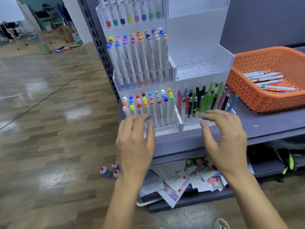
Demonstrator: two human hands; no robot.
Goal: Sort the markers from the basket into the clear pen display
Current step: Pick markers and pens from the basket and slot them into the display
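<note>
The clear pen display (200, 68) stands on the grey shelf, stepped in tiers. White markers with coloured caps (149, 104) fill its lower left compartment; coloured pens (202, 100) fill the lower right one. More markers stand in the two tiers above on the left. The orange basket (257, 100) sits to the right with several loose markers (270, 81) lying in it. My left hand (135, 142) hovers in front of the lower left compartment, fingers loosely bent, holding nothing. My right hand (226, 139) hovers before the lower right compartment, also empty.
The grey shelf (272, 123) carries display and basket. Below it lies a heap of papers and booklets (184, 180). Three small red-capped bottles (109, 170) stand on the wooden floor at the left. A dark bag (280, 159) sits under the shelf at the right.
</note>
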